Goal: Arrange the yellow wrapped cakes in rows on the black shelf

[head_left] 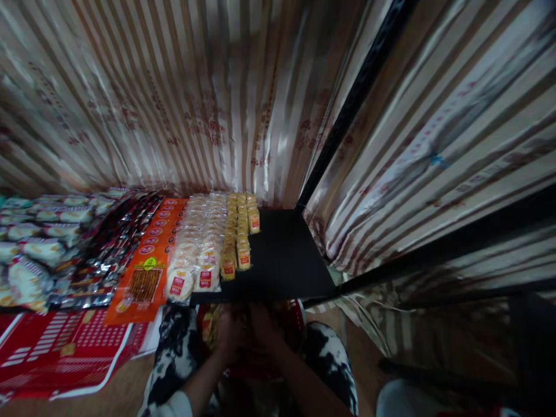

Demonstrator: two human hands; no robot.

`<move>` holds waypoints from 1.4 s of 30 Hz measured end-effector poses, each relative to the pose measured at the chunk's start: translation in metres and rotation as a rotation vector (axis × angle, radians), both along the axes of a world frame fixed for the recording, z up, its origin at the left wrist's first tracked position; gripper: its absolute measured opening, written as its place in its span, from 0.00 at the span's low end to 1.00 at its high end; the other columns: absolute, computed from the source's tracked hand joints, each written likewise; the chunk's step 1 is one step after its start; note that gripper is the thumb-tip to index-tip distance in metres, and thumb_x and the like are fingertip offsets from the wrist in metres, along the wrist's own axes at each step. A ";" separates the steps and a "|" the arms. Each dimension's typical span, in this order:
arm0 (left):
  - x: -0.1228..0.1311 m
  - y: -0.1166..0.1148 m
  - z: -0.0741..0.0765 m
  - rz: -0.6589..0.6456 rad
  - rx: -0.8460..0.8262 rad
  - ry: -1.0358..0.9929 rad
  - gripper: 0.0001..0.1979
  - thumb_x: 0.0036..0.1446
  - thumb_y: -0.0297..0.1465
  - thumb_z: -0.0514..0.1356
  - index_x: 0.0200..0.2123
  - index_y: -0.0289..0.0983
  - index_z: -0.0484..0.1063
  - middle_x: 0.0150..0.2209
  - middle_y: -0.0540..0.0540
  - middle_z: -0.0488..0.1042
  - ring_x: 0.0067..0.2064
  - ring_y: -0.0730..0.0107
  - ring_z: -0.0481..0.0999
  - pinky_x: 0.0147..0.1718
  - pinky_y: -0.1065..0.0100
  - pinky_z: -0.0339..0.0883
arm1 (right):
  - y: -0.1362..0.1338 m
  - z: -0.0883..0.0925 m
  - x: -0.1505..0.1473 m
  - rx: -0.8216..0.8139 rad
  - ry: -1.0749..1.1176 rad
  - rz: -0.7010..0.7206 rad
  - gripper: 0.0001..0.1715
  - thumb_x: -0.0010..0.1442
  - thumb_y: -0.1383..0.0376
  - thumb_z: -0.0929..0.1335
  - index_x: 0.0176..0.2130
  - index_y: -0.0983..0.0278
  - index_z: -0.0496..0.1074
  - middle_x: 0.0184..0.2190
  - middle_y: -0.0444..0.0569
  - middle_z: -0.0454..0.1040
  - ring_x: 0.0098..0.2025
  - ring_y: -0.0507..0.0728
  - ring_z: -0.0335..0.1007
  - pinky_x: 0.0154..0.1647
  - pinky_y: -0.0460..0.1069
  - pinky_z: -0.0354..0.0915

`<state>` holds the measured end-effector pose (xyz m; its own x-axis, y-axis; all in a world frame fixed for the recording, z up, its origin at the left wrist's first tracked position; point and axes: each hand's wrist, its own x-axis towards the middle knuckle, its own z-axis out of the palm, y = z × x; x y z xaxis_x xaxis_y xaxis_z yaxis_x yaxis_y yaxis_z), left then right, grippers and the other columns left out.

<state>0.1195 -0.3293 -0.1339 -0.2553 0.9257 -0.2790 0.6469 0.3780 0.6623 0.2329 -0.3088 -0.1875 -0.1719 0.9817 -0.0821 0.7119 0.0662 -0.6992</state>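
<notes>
Below the shelf's front edge, my left hand (230,329) and my right hand (263,325) reach side by side into a red basket (300,318) between my knees. Yellow-wrapped snacks (208,325) show at the basket's left side. Shadow and blur hide my fingers, so what they hold does not show. Above on the black shelf (284,249) stand rows of small yellow packets (243,255) with red labels. Left of these lie rows of clear-wrapped round crackers (208,272).
An orange snack bag (145,260), dark shiny packets (117,237) and white-wrapped packs (43,249) fill the shelf's left part. Under it sits a red crate (99,347). A black post (343,127) rises at the back corner; striped sheeting (208,87) hangs behind.
</notes>
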 end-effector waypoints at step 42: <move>0.079 0.063 0.100 0.017 0.296 -0.325 0.22 0.56 0.26 0.49 0.55 0.32 0.63 0.59 0.38 0.63 0.61 0.65 0.62 0.60 0.63 0.53 | 0.065 0.124 0.055 0.299 0.176 -0.303 0.22 0.55 0.62 0.63 0.49 0.64 0.70 0.35 0.50 0.73 0.36 0.56 0.70 0.38 0.50 0.69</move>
<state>0.1990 -0.2668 -0.0341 -0.2141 0.9743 -0.0707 0.3820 0.1502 0.9119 0.2880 -0.2440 -0.0633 0.1401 0.9661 0.2169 0.6026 0.0907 -0.7929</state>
